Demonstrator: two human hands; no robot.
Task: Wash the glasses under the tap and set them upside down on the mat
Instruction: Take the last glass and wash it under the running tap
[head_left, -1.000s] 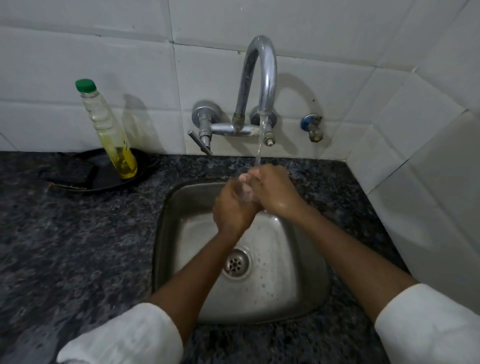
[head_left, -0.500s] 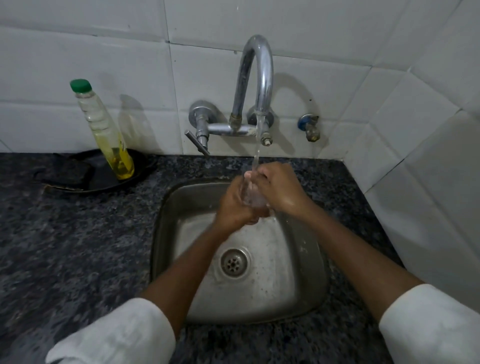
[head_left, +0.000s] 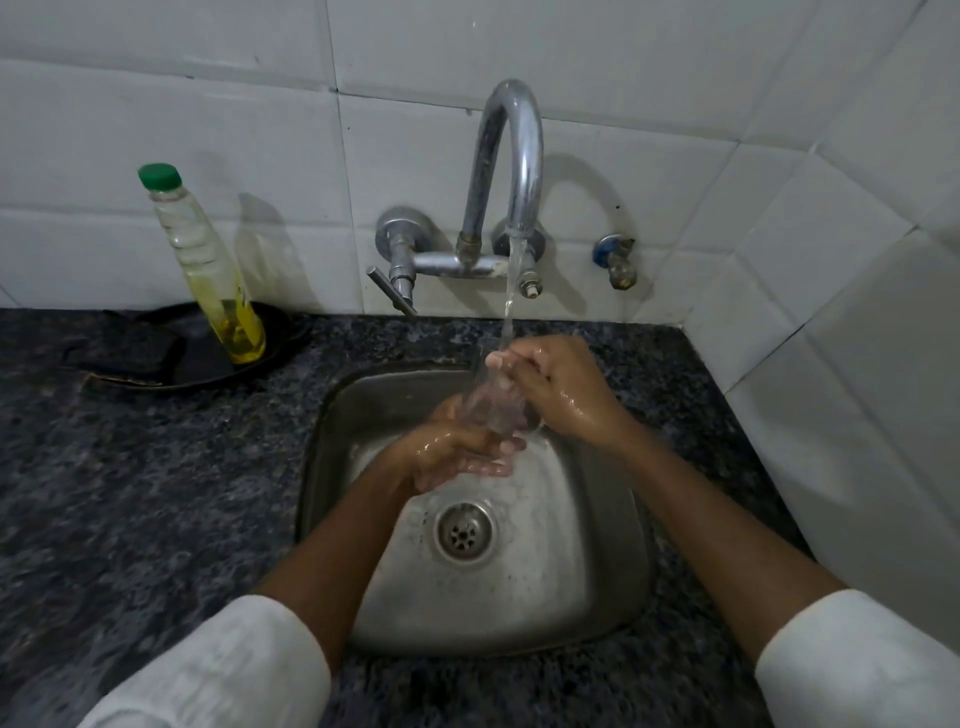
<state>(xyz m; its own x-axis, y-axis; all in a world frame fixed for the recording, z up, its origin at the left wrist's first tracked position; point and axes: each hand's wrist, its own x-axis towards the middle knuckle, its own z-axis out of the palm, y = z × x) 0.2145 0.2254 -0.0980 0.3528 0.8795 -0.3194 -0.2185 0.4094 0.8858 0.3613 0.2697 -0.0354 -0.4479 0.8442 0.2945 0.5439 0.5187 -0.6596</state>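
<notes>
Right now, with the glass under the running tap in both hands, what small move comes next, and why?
Probably turn the glass a little under the stream. The left hand grips its lower end, the right hand its upper end, and water strikes near the top only, so turning should rinse the rest before it goes anywhere.

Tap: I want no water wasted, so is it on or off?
On. A stream falls from the tap spout onto the glass held over the sink.
</notes>
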